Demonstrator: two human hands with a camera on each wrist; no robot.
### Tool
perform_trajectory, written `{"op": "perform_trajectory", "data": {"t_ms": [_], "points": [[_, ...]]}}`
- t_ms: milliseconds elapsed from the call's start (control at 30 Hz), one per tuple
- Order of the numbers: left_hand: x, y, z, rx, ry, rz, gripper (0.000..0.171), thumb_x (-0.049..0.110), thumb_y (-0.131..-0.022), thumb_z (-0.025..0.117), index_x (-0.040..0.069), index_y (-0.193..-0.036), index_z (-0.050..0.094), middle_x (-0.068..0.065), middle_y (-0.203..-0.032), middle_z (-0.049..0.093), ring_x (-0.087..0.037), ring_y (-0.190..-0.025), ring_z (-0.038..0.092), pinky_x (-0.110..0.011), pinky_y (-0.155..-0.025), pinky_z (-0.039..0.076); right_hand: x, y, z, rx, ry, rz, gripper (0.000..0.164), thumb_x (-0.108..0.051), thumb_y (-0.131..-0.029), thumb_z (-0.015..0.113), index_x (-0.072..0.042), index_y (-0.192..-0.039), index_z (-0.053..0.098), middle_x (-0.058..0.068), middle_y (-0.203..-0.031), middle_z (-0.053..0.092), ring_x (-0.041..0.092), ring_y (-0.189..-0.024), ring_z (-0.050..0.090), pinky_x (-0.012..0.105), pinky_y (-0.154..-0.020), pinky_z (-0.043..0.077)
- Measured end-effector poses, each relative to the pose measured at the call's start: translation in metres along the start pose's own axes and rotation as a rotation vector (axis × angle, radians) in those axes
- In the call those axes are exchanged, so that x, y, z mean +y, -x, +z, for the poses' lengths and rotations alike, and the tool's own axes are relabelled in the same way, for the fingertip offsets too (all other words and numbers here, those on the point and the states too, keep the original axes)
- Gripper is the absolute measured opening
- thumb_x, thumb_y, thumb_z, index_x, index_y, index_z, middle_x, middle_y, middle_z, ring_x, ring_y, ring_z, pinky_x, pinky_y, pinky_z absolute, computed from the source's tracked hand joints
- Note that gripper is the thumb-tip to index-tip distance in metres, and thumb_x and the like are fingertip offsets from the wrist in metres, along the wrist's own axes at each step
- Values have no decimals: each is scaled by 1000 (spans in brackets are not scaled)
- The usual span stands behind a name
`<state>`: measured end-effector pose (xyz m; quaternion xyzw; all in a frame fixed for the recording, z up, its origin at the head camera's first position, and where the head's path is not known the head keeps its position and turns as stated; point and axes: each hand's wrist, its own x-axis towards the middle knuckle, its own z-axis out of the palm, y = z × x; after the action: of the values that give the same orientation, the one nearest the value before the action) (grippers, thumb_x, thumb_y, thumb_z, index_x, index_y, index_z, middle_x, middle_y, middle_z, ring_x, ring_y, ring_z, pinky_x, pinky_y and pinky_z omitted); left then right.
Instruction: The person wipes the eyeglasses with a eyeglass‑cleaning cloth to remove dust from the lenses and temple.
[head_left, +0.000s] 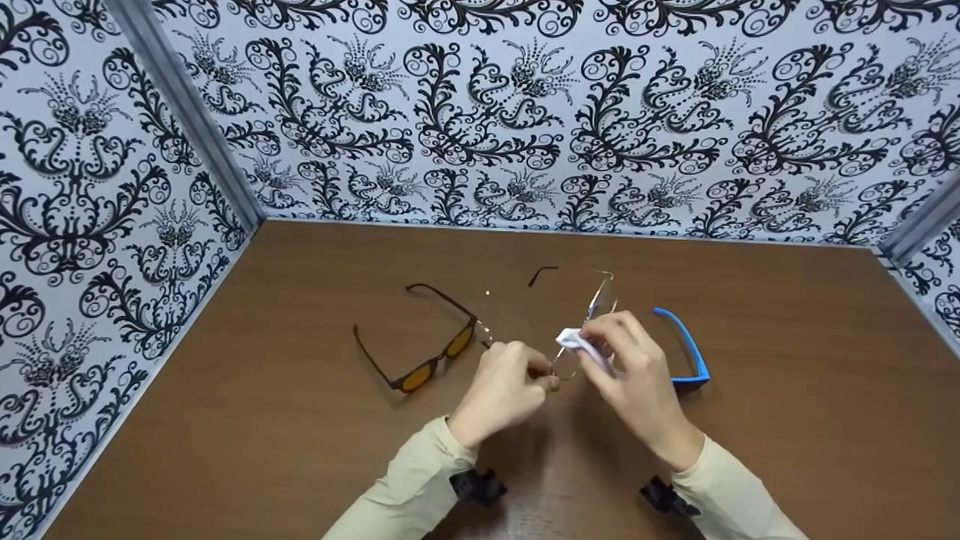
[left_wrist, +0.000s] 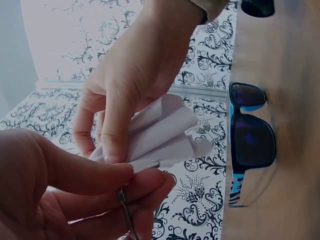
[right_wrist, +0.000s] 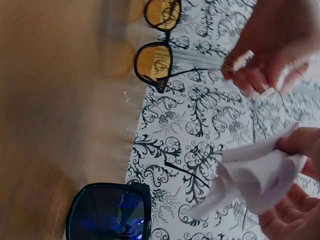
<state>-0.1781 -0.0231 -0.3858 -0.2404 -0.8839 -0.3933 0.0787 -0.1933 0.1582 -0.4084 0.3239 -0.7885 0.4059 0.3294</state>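
My left hand (head_left: 510,386) pinches the near end of thin metal-framed eyeglasses (head_left: 602,283) between thumb and fingers. A dark-tipped temple of the eyeglasses points away toward the back wall. My right hand (head_left: 637,371) grips a pale, folded cleaning cloth (head_left: 571,338) against the frame. In the left wrist view, the cloth (left_wrist: 167,127) fans out from the right fingers, and a metal hinge of the eyeglasses (left_wrist: 121,195) shows below the left thumb. The cloth (right_wrist: 255,175) covers much of the eyeglasses in the right wrist view, so which lens it touches I cannot tell.
Black-framed sunglasses with orange lenses (head_left: 418,377) lie left of my left hand, temples spread. Blue sunglasses (head_left: 696,352) lie just right of my right hand, partly hidden by it. Patterned walls (head_left: 487,112) border the brown table (head_left: 300,465) at the back and sides.
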Motion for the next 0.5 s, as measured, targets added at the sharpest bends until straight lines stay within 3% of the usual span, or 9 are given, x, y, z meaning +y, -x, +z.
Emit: {"op": "perform_trajectory", "data": {"t_ms": [267,367,500], "points": [[-2,0,-9,16,95,-74,7,3,-79,72,6,-76,77,6,-60,63,1,-44,39,-18,-44,30,-4,7,3,-114,32,-108,15,-12,-89,67,-7,-103,66,5,-99,59,18,-83,60,26,-71,49],[-2,0,-11,13,91,-64,11,4,-80,71,8,-71,75,9,-55,58,0,-45,39,-19,-47,31,0,5,0,-100,55,-82,14,-10,-88,69,-8,-101,66,5,-97,59,17,-81,61,25,-69,50],[1,0,-9,-12,70,-48,17,4,-79,71,10,-63,71,12,-51,50,0,-45,38,-19,-48,30,2,0,-4,-30,95,-40,27,2,-80,73,-6,-105,65,3,-98,60,14,-82,59,20,-69,49]]}}
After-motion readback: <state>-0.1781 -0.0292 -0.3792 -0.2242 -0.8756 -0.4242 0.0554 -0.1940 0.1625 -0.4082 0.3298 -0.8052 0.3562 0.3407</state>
